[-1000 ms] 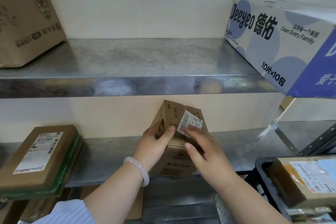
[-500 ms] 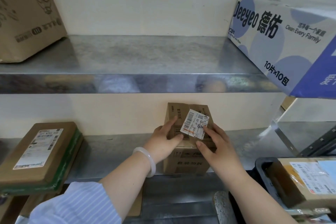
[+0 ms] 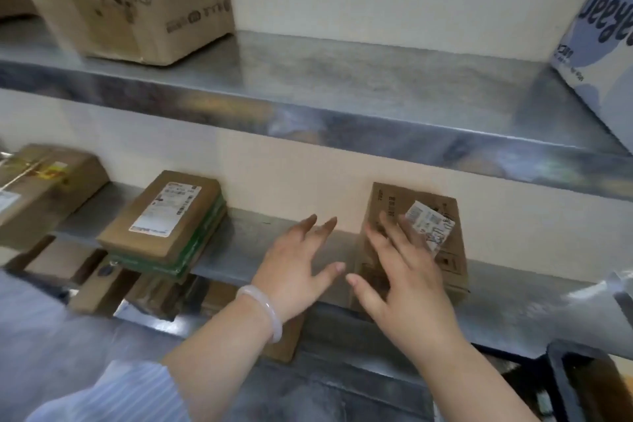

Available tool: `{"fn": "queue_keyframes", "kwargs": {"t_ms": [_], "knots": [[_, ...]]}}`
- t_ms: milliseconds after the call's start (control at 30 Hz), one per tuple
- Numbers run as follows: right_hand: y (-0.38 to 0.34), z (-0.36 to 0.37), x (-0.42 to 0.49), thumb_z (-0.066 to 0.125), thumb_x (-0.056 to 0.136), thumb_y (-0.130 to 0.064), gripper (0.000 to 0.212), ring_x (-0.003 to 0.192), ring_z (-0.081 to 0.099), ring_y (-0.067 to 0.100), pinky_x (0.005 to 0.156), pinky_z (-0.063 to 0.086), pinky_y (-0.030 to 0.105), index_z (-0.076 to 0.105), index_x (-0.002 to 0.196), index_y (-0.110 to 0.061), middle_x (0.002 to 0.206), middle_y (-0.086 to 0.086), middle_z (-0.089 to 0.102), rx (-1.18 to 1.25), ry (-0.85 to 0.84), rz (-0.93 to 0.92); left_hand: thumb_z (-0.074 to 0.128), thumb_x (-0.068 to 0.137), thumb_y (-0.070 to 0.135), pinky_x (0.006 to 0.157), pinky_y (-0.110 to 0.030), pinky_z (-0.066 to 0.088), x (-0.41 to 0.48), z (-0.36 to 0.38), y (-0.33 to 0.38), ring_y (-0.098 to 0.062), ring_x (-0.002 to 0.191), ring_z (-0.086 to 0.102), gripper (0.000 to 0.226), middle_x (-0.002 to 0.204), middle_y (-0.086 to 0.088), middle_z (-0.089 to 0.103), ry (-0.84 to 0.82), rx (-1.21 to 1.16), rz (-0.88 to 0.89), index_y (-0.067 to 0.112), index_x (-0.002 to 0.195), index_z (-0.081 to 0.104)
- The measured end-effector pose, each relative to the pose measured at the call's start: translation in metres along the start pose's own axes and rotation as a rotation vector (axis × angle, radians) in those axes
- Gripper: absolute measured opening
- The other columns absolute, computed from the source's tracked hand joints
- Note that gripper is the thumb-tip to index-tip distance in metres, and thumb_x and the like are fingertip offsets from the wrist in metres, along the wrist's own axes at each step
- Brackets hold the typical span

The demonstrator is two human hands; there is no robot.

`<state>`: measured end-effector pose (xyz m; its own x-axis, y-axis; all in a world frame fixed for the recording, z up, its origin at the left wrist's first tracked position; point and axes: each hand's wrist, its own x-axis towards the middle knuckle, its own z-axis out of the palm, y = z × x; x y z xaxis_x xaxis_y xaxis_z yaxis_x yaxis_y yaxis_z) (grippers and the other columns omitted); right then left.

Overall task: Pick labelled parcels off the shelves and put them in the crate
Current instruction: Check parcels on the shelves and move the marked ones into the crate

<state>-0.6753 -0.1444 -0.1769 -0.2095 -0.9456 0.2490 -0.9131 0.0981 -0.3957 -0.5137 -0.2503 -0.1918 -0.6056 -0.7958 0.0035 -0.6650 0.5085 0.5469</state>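
Quick tally: two steel shelves, upper shelf point(image 3: 359, 79) and lower shelf point(image 3: 239, 236). Up top sits one big brown carton point(image 3: 130, 0) and one blue-and-white box point(image 3: 603, 44). Lower level has three brown ones: taped parcel point(image 3: 44, 188), flat parcel point(image 3: 164, 223) with a green band, small upright parcel point(image 3: 442, 271). Two hands, left hand point(image 3: 294, 274) and right hand point(image 3: 411, 288), plus one pale bracelet point(image 3: 265, 310). More cartons underneath point(image 3: 99, 284), too blurry to count properly.

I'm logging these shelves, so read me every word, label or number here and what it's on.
"Deeye", cut off at the frame edge: on the blue-and-white box.
Label on the flat parcel: too blurred.
Label on the small carton: too blurred.
Print on the large carton: too blurred.
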Motion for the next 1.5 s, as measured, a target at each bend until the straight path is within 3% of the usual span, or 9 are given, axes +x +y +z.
{"fn": "queue_keyframes", "kwargs": {"t_ms": [100, 167, 267, 433, 600, 733, 900, 967, 1500], "knots": [[-0.029, 0.028, 0.008, 0.046, 0.086, -0.064, 0.071, 0.146, 0.022, 0.021, 0.115, 0.026, 0.051, 0.036, 0.148, -0.031, 0.156, -0.002, 0.032, 0.002, -0.119, -0.165, 0.038, 0.086, 0.069, 0.119, -0.043, 0.023, -0.036, -0.017, -0.033, -0.024, 0.148, 0.019, 0.075, 0.162, 0.0, 0.019, 0.107, 0.152, -0.064, 0.044, 0.153, 0.015], [-0.053, 0.049, 0.012, 0.046, 0.083, -0.067, 0.077, 0.147, 0.022, 0.023, 0.115, 0.027, 0.053, 0.032, 0.15, -0.032, 0.158, -0.001, 0.03, -0.018, -0.205, -0.223, 0.039, 0.084, 0.068, 0.114, -0.051, 0.032, -0.061, -0.031, -0.06, -0.03, 0.144, 0.031, 0.075, 0.158, -0.007, 0.032, 0.177, 0.243, -0.111, 0.038, 0.151, 0.026], [-0.099, 0.078, 0.012, 0.042, 0.079, -0.073, 0.084, 0.149, 0.012, 0.02, 0.121, 0.009, 0.046, 0.026, 0.152, -0.034, 0.161, -0.002, 0.021, -0.064, -0.276, -0.314, 0.046, 0.081, 0.065, 0.107, -0.056, 0.04, -0.101, -0.056, -0.105, -0.031, 0.138, 0.042, 0.076, 0.152, -0.009, 0.042, 0.215, 0.326, -0.206, 0.036, 0.149, 0.029], [-0.196, 0.12, 0.007, 0.039, 0.08, -0.075, 0.085, 0.149, -0.008, 0.013, 0.12, -0.007, 0.039, 0.012, 0.153, -0.04, 0.163, -0.004, 0.006, -0.046, -0.309, -0.479, 0.053, 0.081, 0.065, 0.111, -0.057, 0.034, -0.168, -0.106, -0.172, -0.029, 0.141, 0.037, 0.077, 0.155, -0.006, 0.038, 0.254, 0.443, -0.357, 0.038, 0.15, 0.029], [-0.325, 0.167, 0.004, 0.037, 0.086, -0.071, 0.084, 0.142, -0.028, 0.007, 0.109, -0.026, 0.034, -0.007, 0.151, -0.044, 0.161, -0.013, -0.017, -0.031, -0.346, -0.636, 0.067, 0.072, 0.061, 0.106, -0.058, 0.038, -0.244, -0.16, -0.256, -0.032, 0.136, 0.045, 0.081, 0.15, -0.007, 0.045, 0.348, 0.459, -0.476, 0.037, 0.145, 0.039], [-0.419, 0.213, 0.002, 0.042, 0.088, -0.068, 0.084, 0.143, -0.026, 0.009, 0.11, -0.025, 0.036, -0.006, 0.152, -0.041, 0.162, -0.01, -0.014, -0.034, -0.405, -0.731, 0.059, 0.075, 0.062, 0.11, -0.056, 0.03, -0.301, -0.2, -0.321, -0.031, 0.139, 0.041, 0.078, 0.152, -0.006, 0.042, 0.403, 0.45, -0.596, 0.039, 0.146, 0.037], [-0.498, 0.255, 0.006, 0.037, 0.085, -0.07, 0.085, 0.148, -0.017, 0.015, 0.116, -0.016, 0.041, -0.004, 0.153, -0.039, 0.163, -0.008, -0.01, -0.059, -0.454, -0.769, 0.049, 0.09, 0.063, 0.12, -0.045, -0.004, -0.344, -0.231, -0.383, -0.02, 0.152, -0.002, 0.078, 0.165, 0.004, -0.001, 0.411, 0.431, -0.7, 0.046, 0.153, 0.006], [-0.52, 0.27, 0.012, 0.03, 0.082, -0.072, 0.086, 0.148, -0.016, 0.014, 0.117, -0.014, 0.041, -0.005, 0.153, -0.039, 0.163, -0.008, -0.008, -0.058, -0.456, -0.782, 0.047, 0.091, 0.064, 0.12, -0.045, -0.004, -0.351, -0.242, -0.403, -0.02, 0.151, -0.006, 0.079, 0.165, 0.004, -0.004, 0.407, 0.433, -0.744, 0.046, 0.153, 0.002], [-0.631, 0.428, 0.135, 0.039, 0.089, -0.069, 0.08, 0.148, -0.013, 0.011, 0.117, -0.012, 0.038, -0.002, 0.152, -0.042, 0.163, -0.011, -0.007, -0.006, -0.668, -0.755, 0.043, 0.092, 0.064, 0.121, -0.048, -0.004, -0.305, -0.296, -0.6, -0.022, 0.151, -0.007, 0.078, 0.165, 0.004, -0.006, 0.243, 0.365, -0.924, 0.047, 0.152, -0.005]]}}
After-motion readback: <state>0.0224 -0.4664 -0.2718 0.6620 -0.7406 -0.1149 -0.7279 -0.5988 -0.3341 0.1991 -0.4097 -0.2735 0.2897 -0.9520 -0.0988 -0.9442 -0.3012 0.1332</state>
